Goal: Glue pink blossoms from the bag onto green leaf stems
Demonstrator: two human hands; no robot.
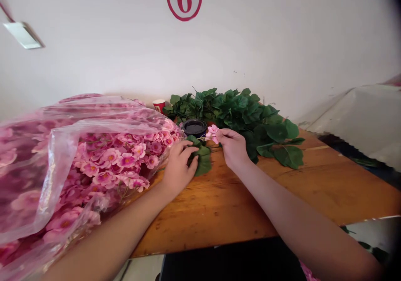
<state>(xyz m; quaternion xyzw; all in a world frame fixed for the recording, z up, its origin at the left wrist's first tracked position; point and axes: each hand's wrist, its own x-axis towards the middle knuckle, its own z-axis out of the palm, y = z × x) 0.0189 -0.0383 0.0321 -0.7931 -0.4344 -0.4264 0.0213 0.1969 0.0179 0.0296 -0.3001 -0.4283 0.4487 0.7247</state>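
Between the thumb and fingers of my right hand [233, 150] is a small pink artificial flower [212, 133], its thin pale stem pointing left. My left hand [178, 169] is curled around a green artificial leaf sprig [204, 162] just above the wooden table [216, 214]; its fingers partly hide the sprig. The flower stem's end lies close to the leaves, but I cannot tell whether they touch. Right behind both hands stands a round black tub [194, 126] with a dark inside.
At the left, a large clear plastic bag [64, 147] spills many pink flowers [109, 159] onto the table. A heap of green leaves [232, 107] lies along the back, beside a red paper cup [159, 104]. Pale sheeting [363, 118] hangs at the right beyond the table edge.
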